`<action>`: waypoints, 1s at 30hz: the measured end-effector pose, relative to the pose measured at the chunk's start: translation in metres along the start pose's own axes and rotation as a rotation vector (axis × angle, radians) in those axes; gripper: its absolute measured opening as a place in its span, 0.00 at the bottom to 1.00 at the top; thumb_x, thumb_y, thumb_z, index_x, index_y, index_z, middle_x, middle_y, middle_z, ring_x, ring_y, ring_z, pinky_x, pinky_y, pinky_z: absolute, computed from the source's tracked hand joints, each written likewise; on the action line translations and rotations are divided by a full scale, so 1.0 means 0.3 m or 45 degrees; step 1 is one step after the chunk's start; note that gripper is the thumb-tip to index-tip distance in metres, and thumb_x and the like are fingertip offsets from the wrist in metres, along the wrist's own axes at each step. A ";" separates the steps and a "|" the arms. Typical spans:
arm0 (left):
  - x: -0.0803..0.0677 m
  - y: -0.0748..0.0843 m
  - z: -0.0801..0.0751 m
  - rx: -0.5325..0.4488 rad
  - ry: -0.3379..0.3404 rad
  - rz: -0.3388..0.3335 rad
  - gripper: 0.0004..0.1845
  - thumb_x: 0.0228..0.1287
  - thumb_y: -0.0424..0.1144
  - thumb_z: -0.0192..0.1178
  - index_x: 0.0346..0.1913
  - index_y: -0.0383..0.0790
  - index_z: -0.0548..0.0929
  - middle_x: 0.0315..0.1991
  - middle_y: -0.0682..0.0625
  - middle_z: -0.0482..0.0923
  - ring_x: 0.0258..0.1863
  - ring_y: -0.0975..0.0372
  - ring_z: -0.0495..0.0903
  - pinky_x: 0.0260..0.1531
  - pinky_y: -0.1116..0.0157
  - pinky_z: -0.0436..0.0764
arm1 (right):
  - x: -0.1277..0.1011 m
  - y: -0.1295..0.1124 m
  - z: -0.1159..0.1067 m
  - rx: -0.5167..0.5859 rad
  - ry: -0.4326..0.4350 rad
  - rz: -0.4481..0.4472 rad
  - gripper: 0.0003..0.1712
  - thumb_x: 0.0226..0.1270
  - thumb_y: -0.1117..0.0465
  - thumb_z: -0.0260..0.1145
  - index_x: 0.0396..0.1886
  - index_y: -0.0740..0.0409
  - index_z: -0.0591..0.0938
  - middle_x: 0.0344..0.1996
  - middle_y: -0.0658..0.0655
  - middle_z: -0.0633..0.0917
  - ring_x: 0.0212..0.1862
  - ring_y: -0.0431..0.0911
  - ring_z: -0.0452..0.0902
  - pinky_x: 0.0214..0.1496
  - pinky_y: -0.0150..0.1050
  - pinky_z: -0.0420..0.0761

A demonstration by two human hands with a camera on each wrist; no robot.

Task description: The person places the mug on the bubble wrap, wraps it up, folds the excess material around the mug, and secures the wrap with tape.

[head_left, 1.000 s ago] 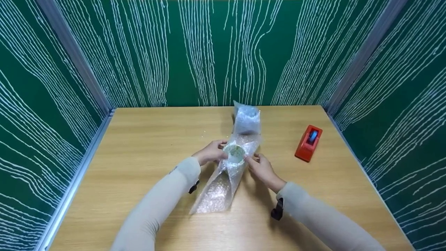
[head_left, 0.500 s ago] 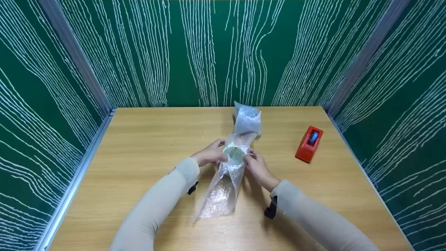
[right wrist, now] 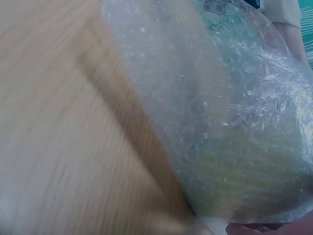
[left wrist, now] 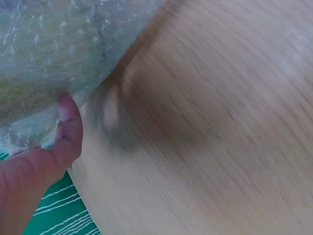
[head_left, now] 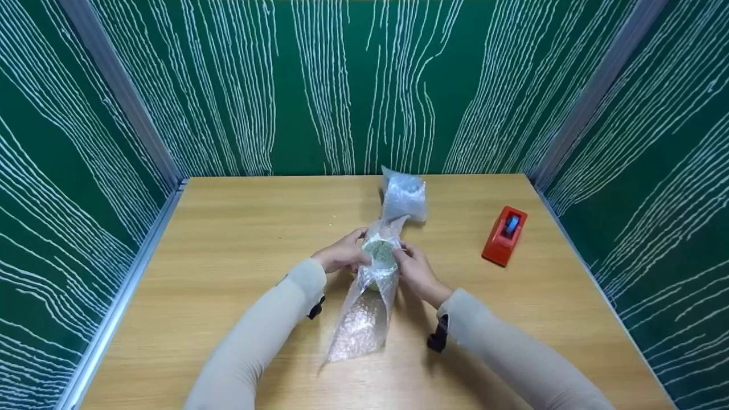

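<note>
Hands – left hand (head_left: 342,256), right hand (head_left: 414,272) – grip bubble wrap (head_left: 364,319) mid-table; tape dispenser (head_left: 504,234) well apart.

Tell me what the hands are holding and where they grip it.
Both hands grip a round greenish object through the bubble wrap around it: left hand on its left side, right hand on its right.

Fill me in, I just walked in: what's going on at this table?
A person is wrapping a small round greenish object in bubble wrap. The left hand and right hand grip the wrapped object from either side above the wooden table. A red tape dispenser sits untouched to the right.
</note>
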State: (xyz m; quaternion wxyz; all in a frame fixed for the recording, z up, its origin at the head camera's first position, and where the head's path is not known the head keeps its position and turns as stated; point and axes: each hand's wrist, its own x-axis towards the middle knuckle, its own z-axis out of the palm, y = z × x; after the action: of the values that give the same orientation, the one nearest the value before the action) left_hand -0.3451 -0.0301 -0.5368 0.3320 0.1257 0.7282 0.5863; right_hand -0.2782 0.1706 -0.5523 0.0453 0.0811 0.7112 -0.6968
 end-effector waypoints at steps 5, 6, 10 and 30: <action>-0.001 -0.004 0.003 -0.036 -0.002 0.017 0.54 0.57 0.23 0.63 0.87 0.49 0.57 0.67 0.36 0.74 0.23 0.64 0.73 0.25 0.67 0.76 | 0.006 -0.004 0.009 -0.031 0.002 -0.060 0.28 0.88 0.62 0.51 0.76 0.77 0.70 0.70 0.77 0.78 0.69 0.62 0.79 0.77 0.53 0.79; -0.002 -0.006 0.004 -0.042 -0.003 0.021 0.54 0.57 0.23 0.62 0.87 0.50 0.58 0.67 0.36 0.74 0.23 0.64 0.73 0.26 0.66 0.76 | 0.004 -0.005 0.010 -0.037 -0.002 -0.074 0.28 0.87 0.62 0.51 0.75 0.78 0.71 0.69 0.77 0.79 0.68 0.61 0.80 0.76 0.52 0.80; 0.001 -0.017 0.003 -0.021 -0.005 0.040 0.52 0.59 0.25 0.62 0.87 0.51 0.58 0.69 0.37 0.73 0.25 0.64 0.74 0.31 0.62 0.76 | 0.006 -0.004 0.009 -0.070 -0.019 -0.096 0.27 0.87 0.62 0.51 0.72 0.79 0.74 0.65 0.77 0.82 0.64 0.58 0.82 0.73 0.50 0.82; 0.000 0.000 0.009 0.346 0.111 0.253 0.56 0.55 0.31 0.68 0.89 0.49 0.57 0.79 0.40 0.61 0.73 0.42 0.72 0.71 0.48 0.81 | 0.070 0.019 -0.031 -0.089 -0.183 -0.015 0.29 0.89 0.60 0.47 0.79 0.73 0.68 0.75 0.75 0.75 0.76 0.64 0.73 0.84 0.57 0.69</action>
State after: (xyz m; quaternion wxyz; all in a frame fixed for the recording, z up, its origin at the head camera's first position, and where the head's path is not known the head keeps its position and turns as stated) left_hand -0.3434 -0.0278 -0.5372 0.2202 0.2153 0.7985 0.5172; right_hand -0.2973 0.1812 -0.5614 0.0948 0.0250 0.7305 -0.6758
